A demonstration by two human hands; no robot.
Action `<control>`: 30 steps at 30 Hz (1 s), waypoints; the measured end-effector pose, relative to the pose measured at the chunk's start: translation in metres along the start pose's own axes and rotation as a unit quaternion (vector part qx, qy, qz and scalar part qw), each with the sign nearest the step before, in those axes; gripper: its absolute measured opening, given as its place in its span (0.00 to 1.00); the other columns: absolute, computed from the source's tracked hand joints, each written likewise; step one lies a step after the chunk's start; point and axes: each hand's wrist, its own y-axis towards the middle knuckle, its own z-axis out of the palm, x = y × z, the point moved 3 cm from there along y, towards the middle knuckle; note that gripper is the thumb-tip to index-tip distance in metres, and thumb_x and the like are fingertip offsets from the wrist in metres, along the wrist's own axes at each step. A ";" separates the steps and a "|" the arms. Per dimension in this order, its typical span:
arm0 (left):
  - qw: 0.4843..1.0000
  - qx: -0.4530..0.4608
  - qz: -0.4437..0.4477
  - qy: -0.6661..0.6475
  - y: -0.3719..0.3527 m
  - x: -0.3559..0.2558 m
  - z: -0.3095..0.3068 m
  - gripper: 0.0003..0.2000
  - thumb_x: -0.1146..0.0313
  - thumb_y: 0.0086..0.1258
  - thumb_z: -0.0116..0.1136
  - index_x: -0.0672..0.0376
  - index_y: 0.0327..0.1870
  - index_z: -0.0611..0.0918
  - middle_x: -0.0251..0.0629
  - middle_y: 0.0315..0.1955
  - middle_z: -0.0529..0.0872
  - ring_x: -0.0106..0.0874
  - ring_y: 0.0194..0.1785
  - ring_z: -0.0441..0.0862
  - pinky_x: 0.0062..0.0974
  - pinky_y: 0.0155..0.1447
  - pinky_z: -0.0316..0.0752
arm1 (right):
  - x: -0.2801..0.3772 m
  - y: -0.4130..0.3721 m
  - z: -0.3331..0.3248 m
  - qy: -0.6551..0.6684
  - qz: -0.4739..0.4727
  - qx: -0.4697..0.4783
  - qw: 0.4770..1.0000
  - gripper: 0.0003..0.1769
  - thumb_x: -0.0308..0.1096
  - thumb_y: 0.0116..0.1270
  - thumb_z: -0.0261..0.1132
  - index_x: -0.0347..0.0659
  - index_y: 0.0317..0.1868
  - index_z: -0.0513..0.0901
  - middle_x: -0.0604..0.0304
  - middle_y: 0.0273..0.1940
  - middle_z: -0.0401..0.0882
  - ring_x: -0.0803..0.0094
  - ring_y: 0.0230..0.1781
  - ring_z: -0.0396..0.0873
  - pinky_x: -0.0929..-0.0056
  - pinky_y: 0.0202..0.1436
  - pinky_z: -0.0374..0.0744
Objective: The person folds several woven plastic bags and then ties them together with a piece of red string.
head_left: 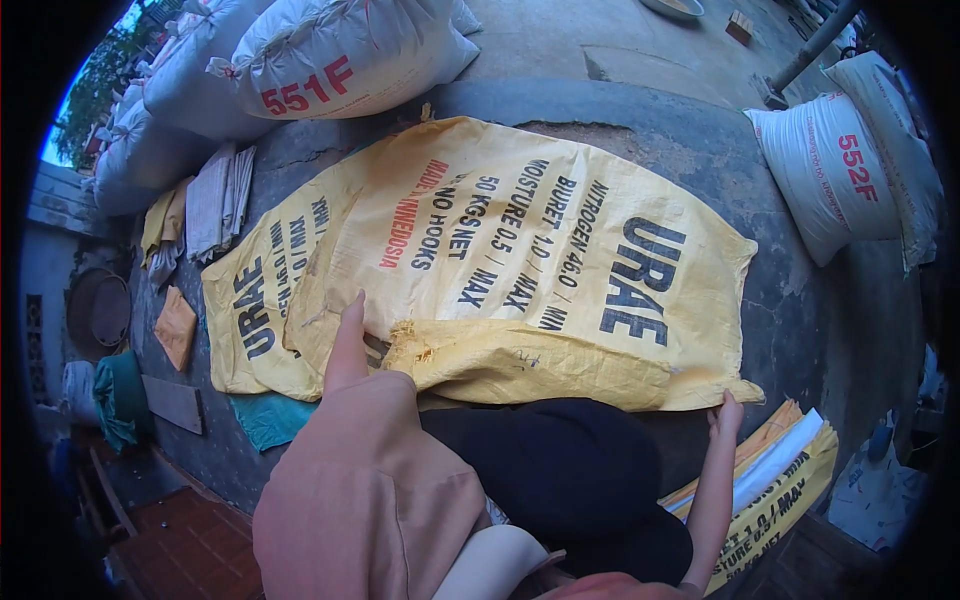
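A yellow woven sack printed URAE is spread on the ground in front of me, its near edge folded over. My left hand rests at the sack's left end beside a frayed spot, one digit stretched out; its other fingers are hard to see. At the near right corner, my right hand pinches the edge of the sack. Beneath the left end lies another yellow URAE sack, partly covered.
Full white sacks stand at the back left, and another white sack is at the right. Folded yellow sacks lie near my right arm. Folded pale sacks, an orange folded piece and green cloth are at the left.
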 end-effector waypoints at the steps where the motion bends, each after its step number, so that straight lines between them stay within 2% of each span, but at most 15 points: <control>1: 0.998 -0.039 0.020 0.050 -0.031 -0.017 0.010 0.33 0.52 0.51 0.62 0.70 0.53 0.71 0.53 0.51 0.74 0.43 0.54 0.73 0.32 0.55 0.69 | 0.002 0.008 -0.007 0.077 -0.029 0.016 0.996 0.18 0.39 0.65 0.54 0.43 0.53 0.69 0.60 0.43 0.75 0.70 0.42 0.75 0.64 0.44 0.73; 3: 0.991 -0.072 0.041 0.106 -0.064 -0.054 0.038 0.30 0.55 0.52 0.62 0.69 0.51 0.74 0.53 0.48 0.77 0.42 0.51 0.75 0.31 0.53 0.70 | 0.034 -0.001 -0.018 0.123 -0.079 0.013 0.989 0.15 0.34 0.66 0.54 0.42 0.52 0.69 0.61 0.44 0.74 0.71 0.43 0.75 0.71 0.44 0.75; 4: 0.920 -0.035 0.154 0.359 -0.061 -0.075 0.055 0.26 0.58 0.52 0.62 0.68 0.48 0.75 0.52 0.45 0.79 0.40 0.48 0.77 0.30 0.52 0.71 | 0.049 -0.007 -0.024 0.148 -0.110 0.004 0.983 0.15 0.35 0.66 0.54 0.42 0.53 0.69 0.60 0.46 0.74 0.70 0.45 0.75 0.70 0.45 0.75; 5: 0.772 0.002 0.258 0.581 -0.067 -0.090 0.079 0.22 0.62 0.52 0.61 0.67 0.46 0.77 0.51 0.42 0.80 0.39 0.45 0.79 0.29 0.51 0.72 | 0.065 -0.006 -0.035 0.174 -0.140 -0.006 0.975 0.16 0.35 0.67 0.54 0.42 0.53 0.69 0.60 0.47 0.74 0.69 0.46 0.74 0.68 0.45 0.75; 6: 0.769 0.006 0.264 0.582 -0.067 -0.098 0.094 0.22 0.62 0.52 0.61 0.67 0.46 0.77 0.51 0.42 0.80 0.39 0.45 0.79 0.29 0.51 0.72 | 0.079 -0.006 -0.048 0.195 -0.171 0.006 0.966 0.16 0.35 0.67 0.54 0.42 0.54 0.69 0.60 0.48 0.73 0.69 0.46 0.74 0.68 0.45 0.75; 7: 0.884 0.024 0.237 0.401 -0.066 -0.103 0.110 0.20 0.66 0.52 0.61 0.67 0.46 0.76 0.47 0.38 0.81 0.36 0.41 0.78 0.29 0.46 0.73 | 0.094 -0.009 -0.060 0.217 -0.203 0.017 0.955 0.17 0.35 0.67 0.54 0.42 0.54 0.68 0.60 0.50 0.73 0.69 0.47 0.74 0.68 0.45 0.74; 8: 0.958 0.044 0.196 0.203 -0.065 -0.107 0.126 0.19 0.70 0.53 0.60 0.66 0.46 0.76 0.42 0.35 0.81 0.34 0.38 0.78 0.29 0.41 0.74 | 0.106 -0.012 -0.072 0.220 -0.215 0.011 0.951 0.17 0.34 0.67 0.54 0.42 0.55 0.68 0.60 0.50 0.73 0.69 0.47 0.74 0.68 0.46 0.74; 9: 0.956 0.052 0.202 0.206 -0.074 -0.115 0.147 0.19 0.70 0.53 0.60 0.66 0.46 0.76 0.42 0.35 0.81 0.34 0.38 0.78 0.29 0.41 0.74 | 0.118 -0.017 -0.083 0.222 -0.227 0.003 0.948 0.17 0.34 0.67 0.53 0.43 0.56 0.68 0.60 0.51 0.72 0.69 0.48 0.73 0.68 0.47 0.74; 11: 0.968 0.065 0.238 -0.038 -0.103 -0.133 0.190 0.16 0.77 0.51 0.59 0.65 0.43 0.76 0.39 0.30 0.80 0.31 0.35 0.77 0.25 0.38 0.74 | 0.136 -0.031 -0.100 0.222 -0.260 -0.030 0.939 0.19 0.35 0.67 0.54 0.40 0.56 0.67 0.58 0.53 0.70 0.69 0.51 0.71 0.68 0.52 0.71; 15: 0.937 0.213 0.247 -0.126 -0.217 -0.202 0.246 0.15 0.84 0.53 0.54 0.66 0.44 0.75 0.40 0.40 0.78 0.31 0.41 0.77 0.23 0.44 0.73 | 0.184 -0.055 -0.148 0.246 -0.372 -0.095 0.890 0.20 0.35 0.67 0.54 0.34 0.57 0.66 0.55 0.54 0.69 0.65 0.54 0.70 0.67 0.55 0.70; 19: 0.860 0.336 0.306 -0.233 -0.310 -0.272 0.297 0.16 0.82 0.59 0.49 0.64 0.49 0.70 0.41 0.43 0.76 0.26 0.43 0.74 0.20 0.47 0.71 | 0.221 -0.082 -0.229 0.299 -0.409 -0.159 0.847 0.22 0.37 0.68 0.53 0.32 0.57 0.65 0.53 0.53 0.70 0.63 0.52 0.72 0.65 0.54 0.72; 22: 0.797 0.420 0.362 -0.239 -0.393 -0.303 0.300 0.20 0.82 0.60 0.47 0.62 0.55 0.65 0.39 0.41 0.75 0.25 0.43 0.74 0.20 0.48 0.70 | 0.211 -0.112 -0.286 0.325 -0.407 -0.199 0.830 0.23 0.39 0.68 0.52 0.34 0.58 0.64 0.51 0.53 0.70 0.61 0.53 0.70 0.62 0.56 0.71; 25: 0.805 0.426 0.382 -0.158 -0.414 -0.286 0.307 0.24 0.82 0.61 0.47 0.59 0.59 0.60 0.36 0.37 0.74 0.25 0.42 0.75 0.19 0.47 0.71 | 0.162 -0.140 -0.312 0.328 -0.372 -0.257 0.830 0.23 0.41 0.68 0.51 0.37 0.59 0.63 0.51 0.55 0.68 0.60 0.54 0.70 0.60 0.55 0.72; 26: 0.807 0.446 0.371 -0.109 -0.389 -0.271 0.325 0.31 0.81 0.58 0.49 0.56 0.63 0.53 0.36 0.37 0.72 0.25 0.38 0.74 0.23 0.40 0.74 | 0.139 -0.151 -0.309 0.316 -0.378 -0.287 0.822 0.23 0.40 0.68 0.52 0.38 0.59 0.63 0.51 0.56 0.68 0.60 0.54 0.70 0.60 0.54 0.72; 30: 0.879 0.452 0.147 0.024 -0.366 -0.193 0.323 0.31 0.81 0.49 0.51 0.52 0.56 0.56 0.37 0.36 0.70 0.26 0.28 0.71 0.27 0.25 0.71 | 0.003 -0.138 -0.357 0.329 -0.296 -0.384 0.810 0.24 0.40 0.66 0.55 0.35 0.57 0.65 0.53 0.54 0.70 0.60 0.52 0.71 0.58 0.51 0.74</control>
